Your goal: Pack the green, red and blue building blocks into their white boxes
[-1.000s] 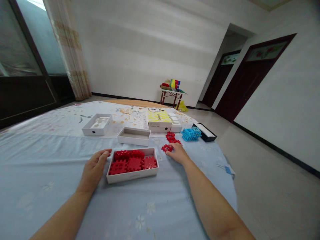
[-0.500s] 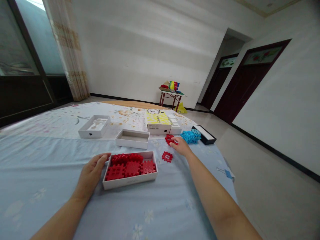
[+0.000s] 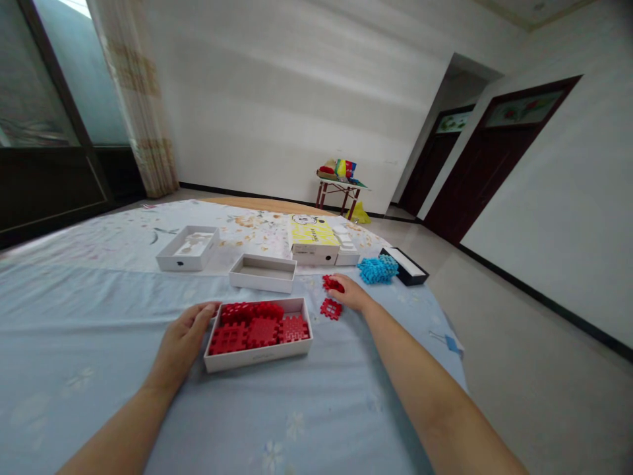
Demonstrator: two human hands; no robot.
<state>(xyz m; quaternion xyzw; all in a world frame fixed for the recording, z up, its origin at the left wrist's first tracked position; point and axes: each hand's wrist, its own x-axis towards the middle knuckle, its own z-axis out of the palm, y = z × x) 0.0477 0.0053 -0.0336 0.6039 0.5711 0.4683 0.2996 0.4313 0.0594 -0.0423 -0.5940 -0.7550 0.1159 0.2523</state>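
Note:
A white open box (image 3: pixel 257 357) filled with red interlocking plastic building pieces (image 3: pixel 262 332) lies in front of me, slightly tilted in view. My left hand (image 3: pixel 185 333) grips the box at its left end, with the fingertips at the far left corner. Beyond the box's right end, my right hand (image 3: pixel 349 293) is closed on a red notched building piece (image 3: pixel 332 284), partly hidden by the fingers. Just below that hand, a second red square piece (image 3: pixel 331 309) lies flat on the blue cloth.
Behind are a shallow white tray (image 3: pixel 262 282), a white box with an insert (image 3: pixel 180 262) and a yellow-and-white box (image 3: pixel 315 254). Blue building pieces (image 3: pixel 378 270) sit at the right beside a black box (image 3: pixel 414 280). A blue clip (image 3: pixel 451 344) holds the cloth's right edge.
My right hand has moved slightly left and nearer with the red piece, closer to the loose square. My left hand and the box look unmoved.

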